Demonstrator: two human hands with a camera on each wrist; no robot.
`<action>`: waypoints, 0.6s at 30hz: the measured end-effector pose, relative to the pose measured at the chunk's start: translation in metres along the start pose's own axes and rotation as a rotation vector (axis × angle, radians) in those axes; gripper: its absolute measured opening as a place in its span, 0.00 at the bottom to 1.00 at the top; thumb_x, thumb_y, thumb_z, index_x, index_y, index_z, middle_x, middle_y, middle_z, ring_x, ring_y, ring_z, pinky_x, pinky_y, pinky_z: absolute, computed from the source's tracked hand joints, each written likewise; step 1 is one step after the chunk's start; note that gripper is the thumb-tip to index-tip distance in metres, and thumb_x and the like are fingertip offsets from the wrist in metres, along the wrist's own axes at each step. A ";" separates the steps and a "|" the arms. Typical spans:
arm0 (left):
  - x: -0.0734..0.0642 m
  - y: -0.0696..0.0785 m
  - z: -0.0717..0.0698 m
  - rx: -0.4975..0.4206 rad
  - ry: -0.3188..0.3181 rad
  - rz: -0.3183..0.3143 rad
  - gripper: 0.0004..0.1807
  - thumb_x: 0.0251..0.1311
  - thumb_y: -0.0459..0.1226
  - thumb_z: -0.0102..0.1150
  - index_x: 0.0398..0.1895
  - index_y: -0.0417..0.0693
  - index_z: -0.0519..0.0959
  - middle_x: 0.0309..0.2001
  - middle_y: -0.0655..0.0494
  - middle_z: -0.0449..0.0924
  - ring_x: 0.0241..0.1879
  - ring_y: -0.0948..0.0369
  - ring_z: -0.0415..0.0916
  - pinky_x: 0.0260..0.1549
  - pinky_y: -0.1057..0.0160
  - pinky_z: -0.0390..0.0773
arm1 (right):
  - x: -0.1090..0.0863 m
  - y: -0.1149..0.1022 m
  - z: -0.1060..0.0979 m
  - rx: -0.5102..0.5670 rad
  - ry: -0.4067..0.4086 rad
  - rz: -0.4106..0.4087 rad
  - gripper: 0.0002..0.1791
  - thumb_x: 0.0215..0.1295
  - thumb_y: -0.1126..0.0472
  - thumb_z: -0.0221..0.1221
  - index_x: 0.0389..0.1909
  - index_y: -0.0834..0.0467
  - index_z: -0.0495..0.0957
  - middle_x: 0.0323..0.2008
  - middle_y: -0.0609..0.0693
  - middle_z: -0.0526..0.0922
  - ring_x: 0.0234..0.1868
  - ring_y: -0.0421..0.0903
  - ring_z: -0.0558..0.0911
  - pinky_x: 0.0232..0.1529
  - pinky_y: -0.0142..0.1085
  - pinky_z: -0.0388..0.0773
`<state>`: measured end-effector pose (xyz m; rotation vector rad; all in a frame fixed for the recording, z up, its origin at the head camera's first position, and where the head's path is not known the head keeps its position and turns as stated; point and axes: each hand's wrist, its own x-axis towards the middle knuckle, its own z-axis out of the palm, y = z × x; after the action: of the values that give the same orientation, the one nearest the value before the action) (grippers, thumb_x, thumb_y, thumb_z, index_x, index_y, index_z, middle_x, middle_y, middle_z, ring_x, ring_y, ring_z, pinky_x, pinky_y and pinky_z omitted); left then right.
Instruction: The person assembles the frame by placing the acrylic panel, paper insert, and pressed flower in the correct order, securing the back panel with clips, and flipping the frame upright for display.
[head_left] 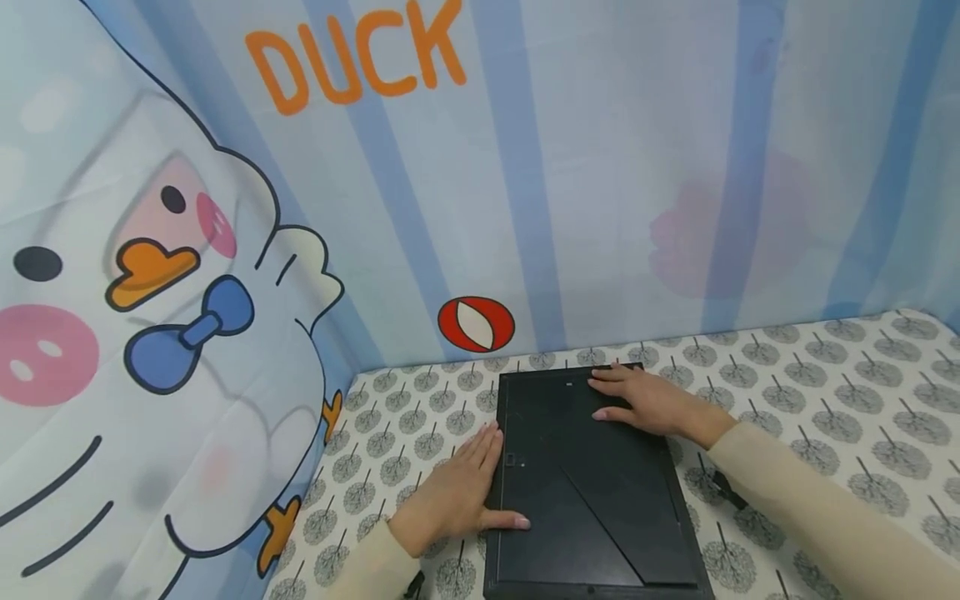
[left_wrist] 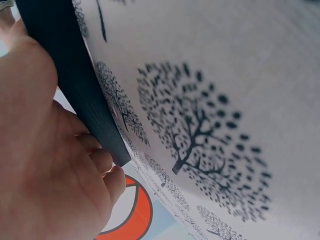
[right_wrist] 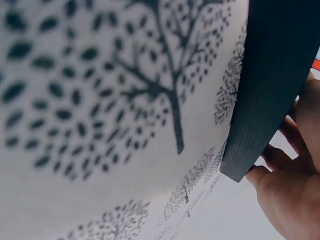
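A black picture frame (head_left: 555, 508) lies back side up on the tree-patterned cloth. Its stand leg (head_left: 637, 508) lies flat against the backing, with a slanting edge. My left hand (head_left: 457, 492) rests at the frame's left edge, fingers straight along it and the thumb over the backing. Across the upper right corner lies my right hand (head_left: 645, 402), fingers extended on the backing. In the left wrist view the frame's side (left_wrist: 65, 65) shows beside my fingers; the right wrist view shows the opposite side (right_wrist: 270, 85) next to my right hand.
The cloth (head_left: 847, 400) with grey tree prints covers the surface around the frame. Behind it hangs a blue-striped curtain (head_left: 600, 167) with a duck print and orange letters. Small dark straps (head_left: 729, 490) show beneath the right forearm.
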<state>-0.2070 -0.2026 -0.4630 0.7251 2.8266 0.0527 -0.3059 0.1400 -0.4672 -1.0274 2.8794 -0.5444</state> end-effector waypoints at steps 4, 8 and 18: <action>-0.001 -0.001 0.000 0.002 -0.008 -0.005 0.71 0.54 0.83 0.47 0.87 0.45 0.42 0.88 0.47 0.37 0.87 0.52 0.39 0.84 0.48 0.56 | 0.001 -0.001 0.001 0.001 -0.008 -0.023 0.35 0.78 0.45 0.58 0.77 0.61 0.68 0.78 0.64 0.67 0.80 0.72 0.59 0.76 0.70 0.60; -0.002 -0.002 0.001 0.002 0.005 -0.001 0.71 0.54 0.82 0.49 0.87 0.44 0.42 0.88 0.47 0.37 0.87 0.51 0.40 0.83 0.48 0.57 | 0.003 -0.001 0.002 -0.022 0.004 -0.044 0.35 0.79 0.46 0.57 0.76 0.62 0.69 0.77 0.64 0.69 0.79 0.72 0.61 0.76 0.69 0.62; 0.003 0.000 0.001 -0.003 0.020 0.016 0.70 0.56 0.81 0.48 0.87 0.42 0.42 0.87 0.45 0.38 0.87 0.51 0.39 0.84 0.49 0.56 | 0.005 0.000 -0.003 -0.033 0.003 -0.017 0.35 0.79 0.46 0.57 0.77 0.63 0.67 0.76 0.64 0.71 0.78 0.71 0.65 0.75 0.68 0.65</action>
<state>-0.2091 -0.2018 -0.4647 0.7510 2.8389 0.0668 -0.3099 0.1379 -0.4643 -1.0577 2.8944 -0.5013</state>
